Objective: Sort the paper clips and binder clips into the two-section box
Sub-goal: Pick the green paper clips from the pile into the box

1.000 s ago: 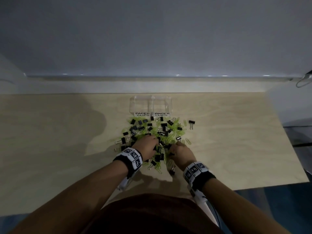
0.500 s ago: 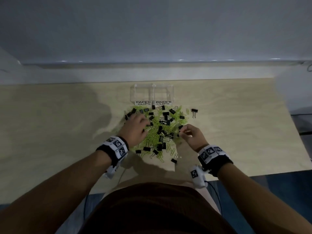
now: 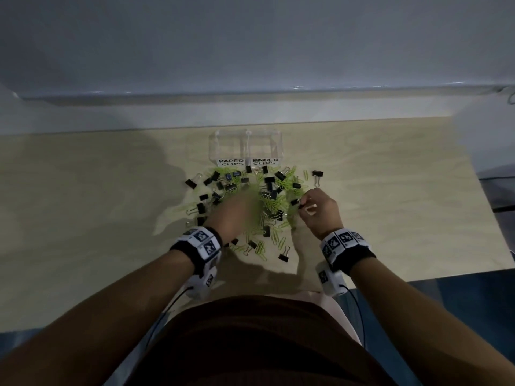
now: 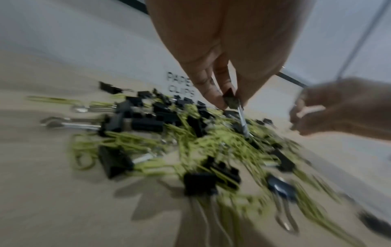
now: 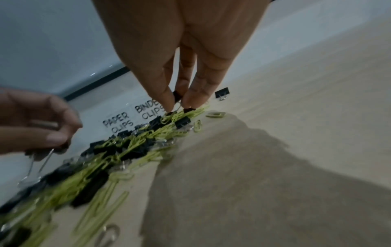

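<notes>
Both hands pinch black binder clips: left hand (image 4: 228,50) grips one (image 4: 230,100) by its body, right hand (image 5: 182,55) another (image 5: 177,96). Mixed pile (image 3: 250,207) centre; clear box (image 3: 248,147) at 12 o'clock. Lift clear of tangled paper clips, drop both in right "BINDER CLIPS" section.

Looks like an office or a plain workroom here: a pale wooden desk (image 3: 390,204) pushed against a bare grey-white wall (image 3: 250,45). Stationery covers the desk, green paper clips (image 3: 274,203) and black binder clips (image 3: 317,174), beside a clear labelled box (image 3: 246,147).
</notes>
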The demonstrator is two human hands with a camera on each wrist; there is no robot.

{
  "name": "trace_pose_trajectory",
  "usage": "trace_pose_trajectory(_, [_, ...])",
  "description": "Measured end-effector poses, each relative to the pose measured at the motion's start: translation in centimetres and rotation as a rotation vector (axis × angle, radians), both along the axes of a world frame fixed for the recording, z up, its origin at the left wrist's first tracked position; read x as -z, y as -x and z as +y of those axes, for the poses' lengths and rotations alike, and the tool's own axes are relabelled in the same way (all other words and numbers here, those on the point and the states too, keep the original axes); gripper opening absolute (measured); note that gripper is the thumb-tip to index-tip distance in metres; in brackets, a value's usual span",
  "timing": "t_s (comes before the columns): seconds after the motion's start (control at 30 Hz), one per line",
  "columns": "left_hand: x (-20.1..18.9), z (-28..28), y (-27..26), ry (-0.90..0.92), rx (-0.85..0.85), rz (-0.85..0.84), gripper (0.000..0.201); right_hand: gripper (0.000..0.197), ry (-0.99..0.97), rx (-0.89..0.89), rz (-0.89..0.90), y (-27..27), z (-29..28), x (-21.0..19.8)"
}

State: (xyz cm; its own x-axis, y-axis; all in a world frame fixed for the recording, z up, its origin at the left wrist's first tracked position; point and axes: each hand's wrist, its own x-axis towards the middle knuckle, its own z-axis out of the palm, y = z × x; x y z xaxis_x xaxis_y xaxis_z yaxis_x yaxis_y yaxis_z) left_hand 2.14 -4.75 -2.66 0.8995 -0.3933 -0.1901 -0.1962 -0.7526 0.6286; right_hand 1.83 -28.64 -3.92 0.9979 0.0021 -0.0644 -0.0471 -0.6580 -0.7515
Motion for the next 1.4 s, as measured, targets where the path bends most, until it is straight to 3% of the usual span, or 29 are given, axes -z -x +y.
trace_pose_trajectory(0.1, [-0.3, 2.3, -1.6, -0.013, -0.193, -0.063, 0.021, 0.023, -0.158, 0.164, 0.140, -0.3, -0.6, -0.4])
trace_pose_trajectory(0.2, [-0.3, 3.2, -2.4, -0.120, -0.155, -0.143, 0.021, 0.022, -0.389, 0.200, 0.233, -0.6, -0.2, -1.4])
trace_pose_trajectory(0.33, [-2.4, -1.1, -2.1, 0.059, -0.068, -0.033, 0.030, 0.022, -0.592, 0.180, 0.299, -0.6, 1.3, -2.8])
trace_pose_trajectory(0.43, [-2.2, -3.3, -2.1, 0.063, 0.018, 0.034, 0.028, 0.021, -0.463, 0.180, 0.263, -0.9, 1.5, -2.8])
trace_pose_trajectory(0.57, [-0.5, -3.4, -1.9, -0.230, 0.195, 0.140, 0.021, 0.011, 0.034, 0.277, 0.179, -1.8, -1.0, -1.3])
trace_pose_trajectory(0.7, [0.7, -3.2, -1.2, -0.267, 0.194, 0.124, 0.022, 0.019, 0.354, 0.209, 0.222, -1.5, -2.8, 0.0])
trace_pose_trajectory(0.83, [1.1, -3.3, -1.0, -0.266, 0.206, 0.079, 0.030, 0.014, 0.391, -0.091, 0.144, 0.0, 0.1, 0.1])
trace_pose_trajectory(0.93, [1.1, -3.1, -0.7, -0.253, 0.224, 0.045, 0.027, 0.025, 0.411, -0.269, 0.164, 0.5, 2.3, 0.4])
trace_pose_trajectory(1.03, [1.2, -2.8, -0.3, -0.204, 0.228, 0.009, 0.022, 0.032, 0.458, -0.260, 0.198, 0.3, 3.4, 0.6])
trace_pose_trajectory(1.2, [0.4, -2.3, -0.1, -0.089, 0.138, 0.095, 0.017, 0.016, 0.466, -0.324, 0.132, 0.2, 3.5, 0.6])
trace_pose_trajectory(1.4, [-1.1, -0.3, -1.0, -0.138, 0.139, 0.038, 0.015, 0.014, 0.292, -0.261, 0.135, 0.2, 2.0, 0.0])
